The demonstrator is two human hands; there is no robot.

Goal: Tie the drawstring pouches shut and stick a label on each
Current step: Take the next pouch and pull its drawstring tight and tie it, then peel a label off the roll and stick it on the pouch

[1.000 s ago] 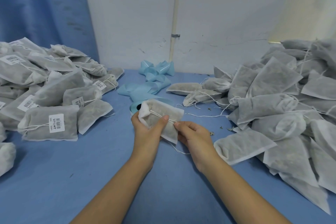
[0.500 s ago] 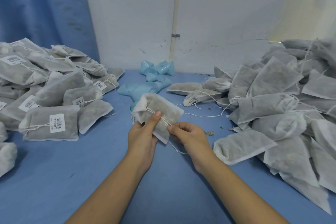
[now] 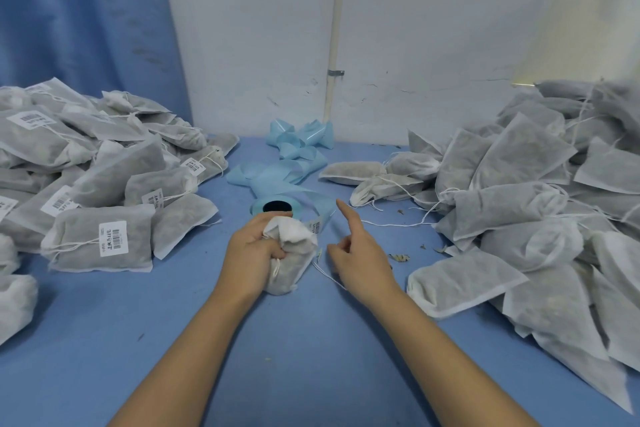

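Your left hand (image 3: pixel 254 250) grips the pouch (image 3: pixel 294 246) bunched at table centre, so tying looks about done. Right hand (image 3: pixel 360 253) points its index at the label roll (image 3: pixel 277 207) at 12 o'clock; can't tell if its curled fingers pinch the string (image 3: pixel 329 276). Next: peel a label and press it on flat.

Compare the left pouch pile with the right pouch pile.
Labels: left pile pouches carry white barcode labels; right pile shows none.
Closure: left pile's necks look cinched; several in the right pile lie flat with loose strings trailing.
Both: grey drawstring pouches on the blue table.
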